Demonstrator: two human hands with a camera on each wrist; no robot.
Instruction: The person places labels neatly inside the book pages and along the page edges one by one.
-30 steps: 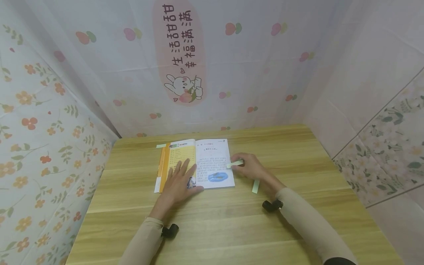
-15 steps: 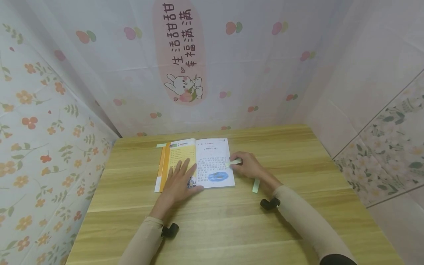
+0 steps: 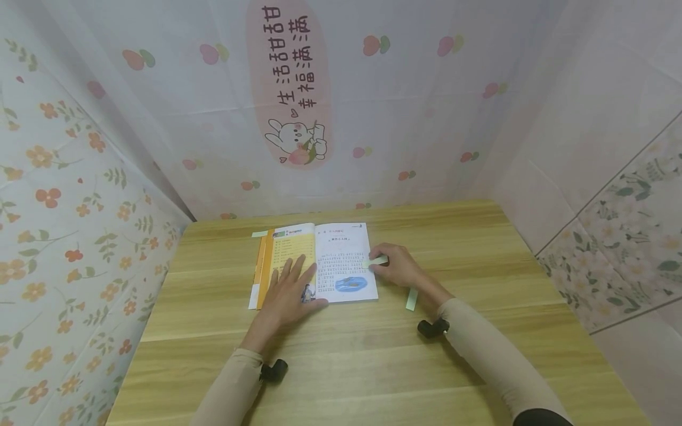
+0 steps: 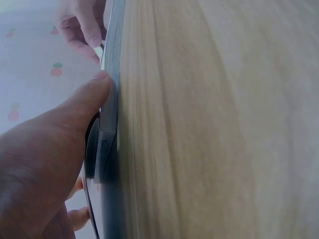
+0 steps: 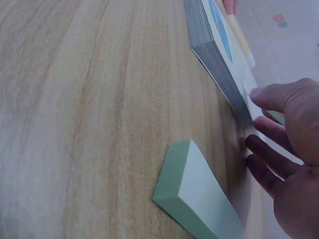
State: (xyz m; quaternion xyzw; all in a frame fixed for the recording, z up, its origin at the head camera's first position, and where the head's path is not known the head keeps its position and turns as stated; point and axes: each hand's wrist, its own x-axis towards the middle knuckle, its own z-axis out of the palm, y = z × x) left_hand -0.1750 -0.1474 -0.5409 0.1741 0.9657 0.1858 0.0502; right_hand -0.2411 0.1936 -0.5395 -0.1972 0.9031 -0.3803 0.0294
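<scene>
An open book lies on the table, a yellow page on its left and a white printed page on its right. My left hand rests with spread fingers on the yellow page, its thumb reaching over the lower edge near the spine. At the right page's outer edge, my right hand pinches a pale green sticky note, whose left end lies over the printed lines. Below that hand on the table is a pad of green sticky notes, seen as a thick block in the right wrist view.
Another pale green strip sticks out at the book's upper left corner. The wooden table meets patterned curtains at the back and both sides. A black wrist camera sits at each sleeve end.
My right hand has shifted slightly left and up, bringing the sticky note a little farther over the page. In the last half second it barely moves. The left hand stays still.
</scene>
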